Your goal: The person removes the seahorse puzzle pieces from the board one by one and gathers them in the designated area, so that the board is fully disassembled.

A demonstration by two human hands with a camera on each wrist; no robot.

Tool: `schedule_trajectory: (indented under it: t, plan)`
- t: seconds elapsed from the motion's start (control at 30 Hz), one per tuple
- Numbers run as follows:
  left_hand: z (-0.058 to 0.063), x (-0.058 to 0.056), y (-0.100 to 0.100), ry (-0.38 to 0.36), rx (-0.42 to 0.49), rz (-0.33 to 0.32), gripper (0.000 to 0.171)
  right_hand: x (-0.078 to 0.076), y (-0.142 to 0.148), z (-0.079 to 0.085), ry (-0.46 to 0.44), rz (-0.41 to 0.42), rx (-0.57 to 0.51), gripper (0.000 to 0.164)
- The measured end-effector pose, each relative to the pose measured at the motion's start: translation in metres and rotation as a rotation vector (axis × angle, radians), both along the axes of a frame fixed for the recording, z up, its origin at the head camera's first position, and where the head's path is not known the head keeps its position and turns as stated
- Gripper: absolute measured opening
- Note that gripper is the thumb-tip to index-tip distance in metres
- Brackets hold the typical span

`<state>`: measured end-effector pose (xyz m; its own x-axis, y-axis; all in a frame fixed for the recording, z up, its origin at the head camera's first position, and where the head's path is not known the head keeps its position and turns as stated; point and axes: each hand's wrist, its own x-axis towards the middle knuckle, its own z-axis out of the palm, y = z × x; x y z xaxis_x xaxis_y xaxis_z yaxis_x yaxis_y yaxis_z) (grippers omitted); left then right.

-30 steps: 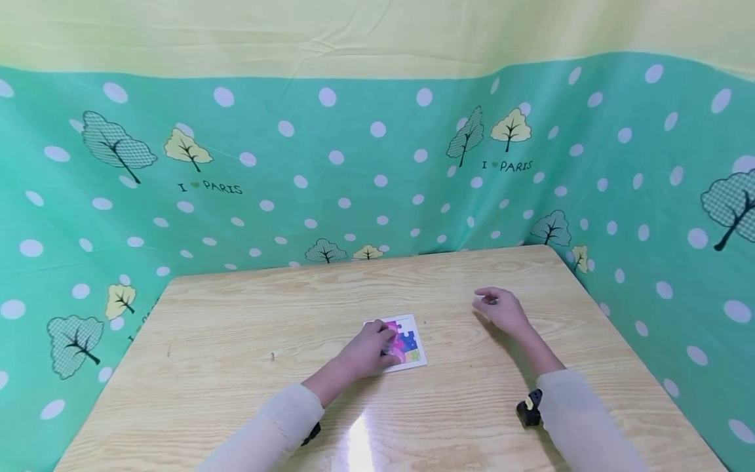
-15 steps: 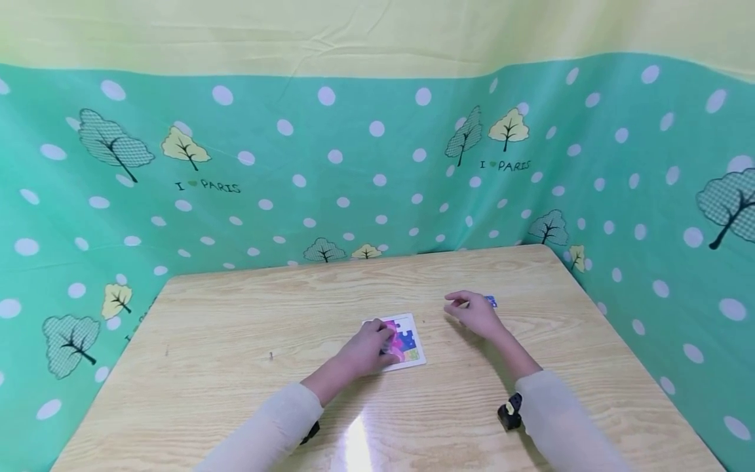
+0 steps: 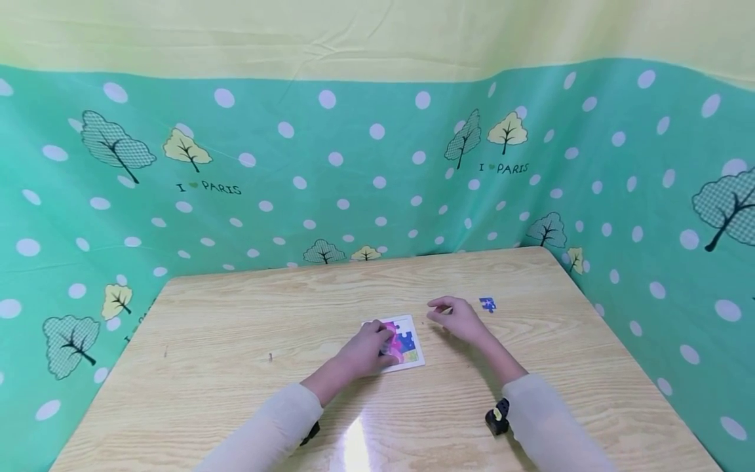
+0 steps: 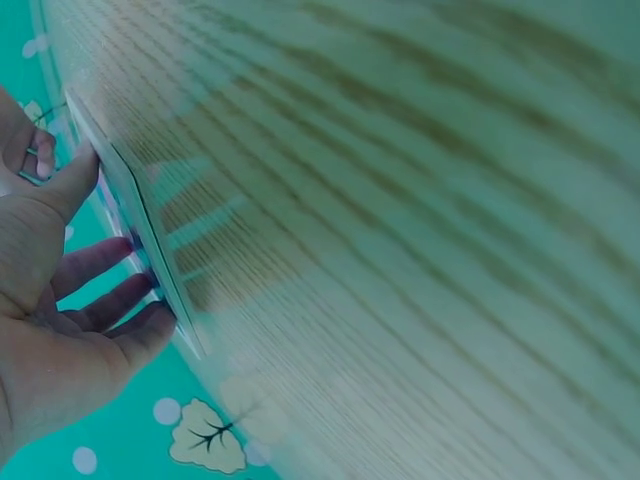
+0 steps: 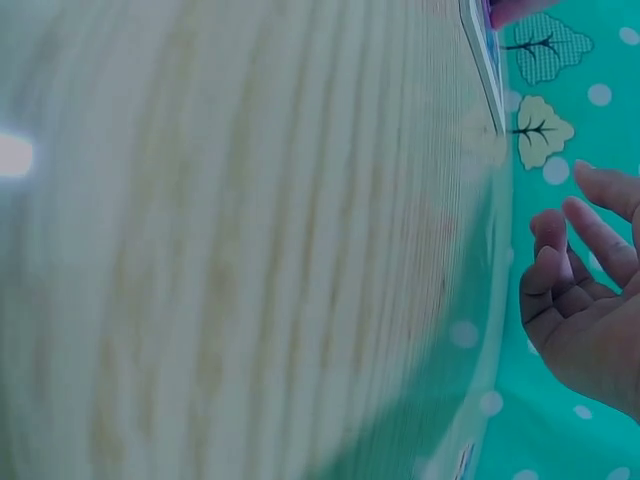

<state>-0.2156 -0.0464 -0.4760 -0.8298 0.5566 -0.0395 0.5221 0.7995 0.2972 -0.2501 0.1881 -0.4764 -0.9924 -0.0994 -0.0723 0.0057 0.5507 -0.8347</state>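
A rectangular jigsaw board [image 3: 417, 342] with a white border and a pink, blue and yellow-green picture lies flat just below the centre of the head view, on a pale wood-grain tabletop [image 3: 236, 367]. Its far edge is nearly level, and its right edge slants from upper left to lower right; the left part is covered, so which side is longer cannot be told. A white gap shows among the pieces towards its upper right corner. In the left wrist view it appears almost edge-on, running from the upper left down towards the lower centre. The left hand [image 3: 364, 349] rests on the board's left side, its grip spread, thumb and fingertips touching it. The right hand [image 3: 463, 321] hovers near the board's right, its grip loosely parted, the lower fingers curled in the right wrist view. Right of it lies a small blue cardboard-like puzzle piece [image 3: 487, 305], well apart from the board, too small to show a long axis. A green polka-dot curtain [image 3: 354, 164] fills the upper frame.
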Motion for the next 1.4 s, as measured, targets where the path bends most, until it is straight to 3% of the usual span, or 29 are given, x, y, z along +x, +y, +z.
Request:
schedule_trajectory:
  t: [0.53, 1.0, 1.4]
  plan:
    - [0.003, 0.001, -0.001, 0.034, 0.024, -0.031, 0.056, 0.005, -0.032, 0.003, -0.039, 0.089, -0.02, 0.031]
    - [0.0, 0.0, -0.003, 0.059, 0.053, -0.042, 0.055, 0.004, -0.053, -0.004, 0.014, 0.161, 0.101, 0.024]
    - [-0.001, 0.0, -0.013, -0.009, 0.071, 0.013, 0.054, 0.002, -0.057, -0.004, 0.028, 0.192, 0.134, 0.027]
